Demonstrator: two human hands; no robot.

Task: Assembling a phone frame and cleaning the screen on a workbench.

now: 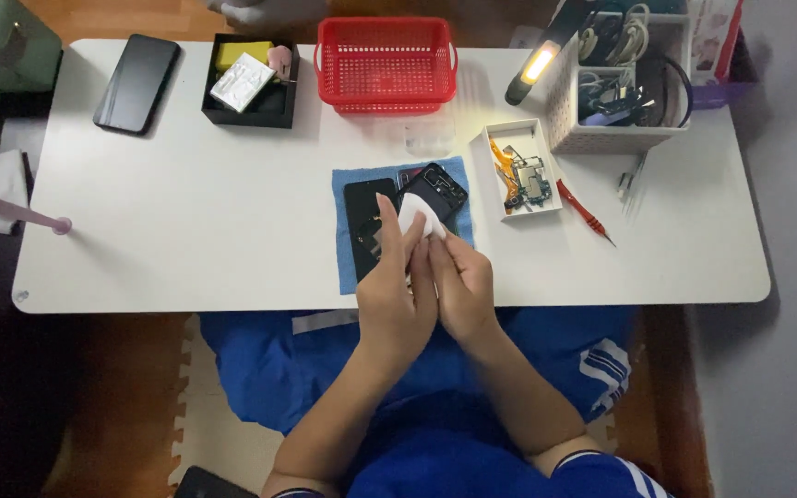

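Where both hands (426,281) meet, perhaps a white wipe (417,217) between fingertips

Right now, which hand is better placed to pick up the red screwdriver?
Probably the right hand: the red screwdriver lies on the table on its side, beyond the small white parts tray. The left hand would have to cross over. Both hold a white wipe.
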